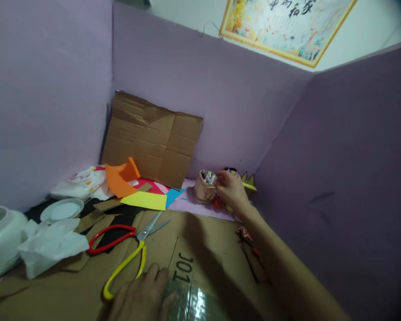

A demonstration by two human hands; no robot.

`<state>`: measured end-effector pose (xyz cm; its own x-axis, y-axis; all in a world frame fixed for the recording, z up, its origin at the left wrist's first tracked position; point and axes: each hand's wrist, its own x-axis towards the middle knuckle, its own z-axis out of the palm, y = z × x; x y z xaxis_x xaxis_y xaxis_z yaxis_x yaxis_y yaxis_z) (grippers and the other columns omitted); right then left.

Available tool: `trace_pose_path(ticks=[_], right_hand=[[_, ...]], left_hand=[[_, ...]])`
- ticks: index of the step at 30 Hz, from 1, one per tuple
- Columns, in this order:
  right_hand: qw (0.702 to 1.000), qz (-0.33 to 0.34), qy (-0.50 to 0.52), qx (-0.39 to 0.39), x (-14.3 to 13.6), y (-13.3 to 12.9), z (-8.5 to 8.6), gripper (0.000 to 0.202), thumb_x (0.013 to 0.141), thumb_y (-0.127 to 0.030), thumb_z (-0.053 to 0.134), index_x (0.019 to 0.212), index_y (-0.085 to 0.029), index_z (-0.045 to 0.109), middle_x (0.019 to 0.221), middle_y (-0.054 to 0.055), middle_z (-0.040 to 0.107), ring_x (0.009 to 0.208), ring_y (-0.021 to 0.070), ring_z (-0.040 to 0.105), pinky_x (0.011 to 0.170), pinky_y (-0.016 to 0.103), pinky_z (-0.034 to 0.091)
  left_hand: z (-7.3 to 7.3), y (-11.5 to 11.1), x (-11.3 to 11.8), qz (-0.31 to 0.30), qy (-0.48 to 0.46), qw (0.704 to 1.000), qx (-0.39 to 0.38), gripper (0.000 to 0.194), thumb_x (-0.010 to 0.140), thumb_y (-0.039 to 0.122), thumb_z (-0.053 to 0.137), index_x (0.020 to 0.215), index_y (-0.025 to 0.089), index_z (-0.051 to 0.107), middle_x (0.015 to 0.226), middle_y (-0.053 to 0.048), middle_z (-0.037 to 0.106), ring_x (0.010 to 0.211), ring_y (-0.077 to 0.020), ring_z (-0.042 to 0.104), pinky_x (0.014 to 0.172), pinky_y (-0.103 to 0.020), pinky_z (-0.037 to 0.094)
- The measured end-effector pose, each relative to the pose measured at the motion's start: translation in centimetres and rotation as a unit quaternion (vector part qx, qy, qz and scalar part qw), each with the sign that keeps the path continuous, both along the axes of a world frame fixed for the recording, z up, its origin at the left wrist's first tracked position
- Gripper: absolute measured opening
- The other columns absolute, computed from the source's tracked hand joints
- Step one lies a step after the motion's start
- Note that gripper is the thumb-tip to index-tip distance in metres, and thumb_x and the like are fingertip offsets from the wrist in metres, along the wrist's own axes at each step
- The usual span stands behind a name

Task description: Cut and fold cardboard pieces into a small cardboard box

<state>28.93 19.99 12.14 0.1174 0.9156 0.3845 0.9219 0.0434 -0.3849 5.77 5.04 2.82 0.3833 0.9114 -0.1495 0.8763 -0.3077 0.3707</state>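
Note:
My left hand lies on the flat cardboard sheet at the bottom, fingers stretched out, beside the yellow handle of a pair of scissors. The scissors have one red and one yellow handle, and their blades are spread. My right hand reaches to the back, at the right side of a small woven pen holder with several pens in it. Its fingers are bent near the holder's rim. They are blurred, and whether they grip anything does not show.
An orange sheet, a yellow sheet and cardboard scraps lie left of centre. A white pot, crumpled tissue and a white lid stand at left. A cardboard panel leans on the back wall; colourful items sit behind my right hand.

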Motion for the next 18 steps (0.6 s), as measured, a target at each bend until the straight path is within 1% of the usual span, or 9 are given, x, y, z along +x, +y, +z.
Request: trace_pose_path(ticks=[2, 3, 4, 6, 8, 11, 14, 16, 18], right_hand=[[0.998, 0.025, -0.009, -0.064, 0.4, -4.9, -1.0, 0.024, 0.069, -0.028, 0.063, 0.089, -0.017, 0.066, 0.08, 0.007, 0.07, 0.075, 0.0207, 0.063, 0.062, 0.026, 0.042], [0.995, 0.033, -0.009, -0.096, 0.5, -7.4, -1.8, 0.025, 0.063, -0.032, 0.068, 0.083, -0.017, 0.067, 0.075, 0.006, 0.069, 0.069, 0.0208, 0.063, 0.058, 0.026, 0.041], [0.99, 0.034, -0.008, -0.135, 0.5, -9.8, -2.6, 0.031, 0.06, -0.037, 0.07, 0.083, -0.017, 0.067, 0.072, 0.006, 0.069, 0.065, 0.0209, 0.063, 0.055, 0.026, 0.04], [0.969, 0.012, 0.016, -0.245, 0.2, -14.0, -4.3, 0.047, 0.059, -0.043, 0.07, 0.098, -0.017, 0.063, 0.075, 0.006, 0.069, 0.067, 0.021, 0.063, 0.055, 0.027, 0.039], [0.949, 0.011, 0.071, -0.307, -0.3, -16.9, -5.8, 0.055, 0.061, -0.044, 0.07, 0.106, -0.016, 0.058, 0.075, 0.006, 0.069, 0.066, 0.02, 0.062, 0.053, 0.026, 0.038], [0.944, -0.004, 0.123, -0.305, -0.8, -18.6, -7.6, 0.059, 0.06, -0.041, 0.071, 0.111, -0.016, 0.054, 0.076, 0.005, 0.067, 0.068, 0.0196, 0.061, 0.054, 0.026, 0.037], [0.937, -0.022, 0.229, -0.262, -0.8, -18.3, -9.2, 0.07, 0.055, -0.034, 0.075, 0.117, -0.015, 0.049, 0.073, 0.003, 0.065, 0.069, 0.02, 0.06, 0.058, 0.028, 0.039], [0.907, -0.022, 0.341, -0.244, -0.8, -18.1, -9.8, 0.07, 0.054, -0.028, 0.075, 0.117, -0.014, 0.048, 0.074, 0.002, 0.065, 0.068, 0.0198, 0.061, 0.058, 0.029, 0.042], [0.846, 0.022, 0.476, -0.239, -1.3, -18.2, -10.1, 0.061, 0.056, -0.025, 0.073, 0.111, -0.014, 0.052, 0.08, 0.005, 0.067, 0.071, 0.0204, 0.063, 0.063, 0.031, 0.046]], left_hand=[[0.1, -0.4, -0.1, 0.006, -0.015, 1.0, 0.009, 0.036, 0.085, 0.031, 0.035, 0.113, 0.023, 0.055, 0.108, -0.011, 0.06, 0.093, -0.0276, 0.061, 0.08, -0.044, 0.046], [0.2, -0.6, 0.0, 0.01, -0.017, 1.0, 0.011, 0.038, 0.084, 0.034, 0.036, 0.117, 0.023, 0.053, 0.111, -0.012, 0.059, 0.095, -0.0282, 0.06, 0.081, -0.045, 0.045], [0.3, -0.8, 0.1, 0.017, -0.02, 1.0, 0.016, 0.041, 0.084, 0.036, 0.038, 0.12, 0.022, 0.051, 0.115, -0.013, 0.058, 0.098, -0.0292, 0.059, 0.083, -0.045, 0.044], [0.7, -1.2, 0.2, 0.034, -0.032, 0.999, 0.02, 0.047, 0.083, 0.039, 0.04, 0.125, 0.02, 0.046, 0.122, -0.014, 0.054, 0.103, -0.0306, 0.056, 0.085, -0.045, 0.043], [1.2, -1.6, 0.4, 0.046, -0.061, 0.997, 0.012, 0.049, 0.083, 0.039, 0.039, 0.127, 0.019, 0.043, 0.122, -0.013, 0.054, 0.107, -0.0299, 0.054, 0.086, -0.044, 0.043], [1.4, -1.8, 0.3, 0.051, -0.132, 0.99, -0.019, 0.049, 0.083, 0.041, 0.039, 0.127, 0.019, 0.043, 0.117, -0.012, 0.057, 0.107, -0.0281, 0.054, 0.087, -0.041, 0.042], [0.8, -1.4, 0.2, 0.062, -0.215, 0.973, -0.063, 0.054, 0.08, 0.043, 0.043, 0.126, 0.016, 0.042, 0.112, -0.013, 0.056, 0.097, -0.0256, 0.056, 0.082, -0.039, 0.046], [0.4, -1.0, 0.2, 0.089, -0.268, 0.952, -0.115, 0.058, 0.077, 0.043, 0.044, 0.127, 0.014, 0.039, 0.111, -0.014, 0.052, 0.086, -0.0226, 0.057, 0.068, -0.035, 0.05], [0.4, -0.8, 0.4, 0.115, -0.305, 0.93, -0.173, 0.058, 0.077, 0.04, 0.044, 0.128, 0.014, 0.037, 0.112, -0.014, 0.048, 0.077, -0.0188, 0.056, 0.053, -0.028, 0.049]])
